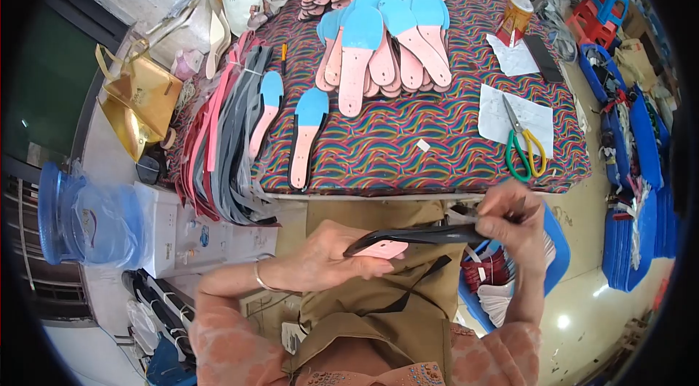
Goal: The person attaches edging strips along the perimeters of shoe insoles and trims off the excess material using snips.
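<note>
Over my lap, my left hand (338,255) grips the heel end of a pink insole (386,248), thumb on its pink face. A glossy black strip (429,234) runs along the insole's edge, which is turned nearly edge-on to me. My right hand (512,224) is closed at the strip's other end, fingertips pinched on it; the exact hold there is partly hidden. On the table just ahead lie two pink-and-blue insoles, one larger (309,135) and one smaller (269,113), both with black edging around them.
A patterned cloth covers the table (408,160). Several insoles (362,37) are piled at its back. Grey and red strips (237,131) hang over its left front. Scissors (518,135) rest on paper at right, near a bottle (518,11) and phone (543,58). Blue baskets (561,248) stand at right.
</note>
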Available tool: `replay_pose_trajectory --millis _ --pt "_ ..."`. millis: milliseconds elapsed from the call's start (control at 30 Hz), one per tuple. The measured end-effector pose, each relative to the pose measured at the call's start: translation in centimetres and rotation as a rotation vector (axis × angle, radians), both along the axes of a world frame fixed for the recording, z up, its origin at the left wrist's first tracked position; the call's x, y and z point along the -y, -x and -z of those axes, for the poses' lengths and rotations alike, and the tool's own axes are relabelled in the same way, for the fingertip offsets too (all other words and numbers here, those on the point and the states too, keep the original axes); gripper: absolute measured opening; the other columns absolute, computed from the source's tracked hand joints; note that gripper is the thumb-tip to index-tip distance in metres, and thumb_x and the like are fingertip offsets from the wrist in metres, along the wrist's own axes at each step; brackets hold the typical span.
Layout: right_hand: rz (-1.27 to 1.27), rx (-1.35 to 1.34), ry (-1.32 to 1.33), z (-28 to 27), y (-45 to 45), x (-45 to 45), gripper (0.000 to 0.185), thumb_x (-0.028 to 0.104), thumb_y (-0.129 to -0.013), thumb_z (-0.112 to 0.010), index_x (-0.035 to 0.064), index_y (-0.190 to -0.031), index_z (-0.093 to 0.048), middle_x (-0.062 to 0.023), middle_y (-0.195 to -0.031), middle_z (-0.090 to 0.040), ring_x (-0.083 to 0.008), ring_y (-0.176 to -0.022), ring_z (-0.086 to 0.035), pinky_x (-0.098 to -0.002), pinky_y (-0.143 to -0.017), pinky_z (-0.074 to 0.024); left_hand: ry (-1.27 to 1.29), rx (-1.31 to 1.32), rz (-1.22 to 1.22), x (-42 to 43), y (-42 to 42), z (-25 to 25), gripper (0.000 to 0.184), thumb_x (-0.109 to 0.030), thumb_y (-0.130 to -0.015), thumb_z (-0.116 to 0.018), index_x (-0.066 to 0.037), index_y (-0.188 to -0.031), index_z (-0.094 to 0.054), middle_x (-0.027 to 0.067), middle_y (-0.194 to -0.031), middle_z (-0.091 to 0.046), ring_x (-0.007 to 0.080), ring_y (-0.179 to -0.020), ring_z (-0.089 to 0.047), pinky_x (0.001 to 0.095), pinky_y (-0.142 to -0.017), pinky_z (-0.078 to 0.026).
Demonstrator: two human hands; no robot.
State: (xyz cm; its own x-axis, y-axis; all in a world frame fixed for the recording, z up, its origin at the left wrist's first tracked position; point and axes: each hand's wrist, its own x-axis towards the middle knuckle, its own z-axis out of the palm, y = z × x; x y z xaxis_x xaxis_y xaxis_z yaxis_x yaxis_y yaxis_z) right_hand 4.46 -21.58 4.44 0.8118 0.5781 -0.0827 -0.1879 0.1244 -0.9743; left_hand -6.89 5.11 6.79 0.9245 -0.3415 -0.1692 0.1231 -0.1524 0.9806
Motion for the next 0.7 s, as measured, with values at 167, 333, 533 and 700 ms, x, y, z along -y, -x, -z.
replay_pose_trajectory --millis 167,333,533,700 --pt "0.284 -0.126 -0.204 2.7 5.2 -3.2 0.016 -0.005 -0.076 -0.072 -0.001 -0.091 -0.066 -0.0064 -0.085 -0.069 -0.0072 -0.071 -0.061 -0.0204 -0.063 -0.0479 0.365 -0.23 -0.271 1.4 -0.4 0.4 0.034 -0.008 -0.09 -0.063 0.005 -0.121 -0.057 0.0082 -0.082 -0.065 0.0121 -0.071 -0.062 0.024 -0.062 -0.05" --pt "0.343 -0.102 -0.233 2.8 7.7 -6.7 0.01 -0.004 -0.083 -0.067 -0.0017 -0.093 -0.066 -0.0047 -0.085 -0.068 -0.0053 -0.07 -0.058 -0.0188 -0.065 -0.0466 0.548 -0.209 -0.381 2.7 -1.9 0.4 0.034 -0.008 -0.091 -0.061 0.007 -0.121 -0.055 0.0097 -0.084 -0.065 0.0149 -0.072 -0.063 0.0278 -0.064 -0.052" --pt "0.255 -0.096 -0.206 2.5 6.5 -8.9 0.009 -0.002 -0.086 -0.066 -0.0027 -0.095 -0.066 -0.003 -0.085 -0.066 -0.0041 -0.075 -0.057 -0.0193 -0.065 -0.0465 0.537 -0.053 -0.572 3.4 -3.4 1.3 0.038 -0.016 -0.09 -0.06 0.004 -0.122 -0.055 0.0189 -0.107 -0.065 0.0257 -0.099 -0.063 0.0366 -0.086 -0.052" --pt "0.194 -0.07 -0.289 3.3 4.4 -9.4 0.009 -0.002 -0.087 -0.064 -0.0025 -0.096 -0.065 -0.0009 -0.087 -0.065 -0.003 -0.075 -0.056 -0.0189 -0.065 -0.0449 0.818 -0.079 -0.457 3.3 -4.4 2.3 0.039 -0.017 -0.09 -0.061 0.007 -0.12 -0.053 0.0218 -0.106 -0.066 0.0332 -0.111 -0.059 0.0427 -0.093 -0.049"
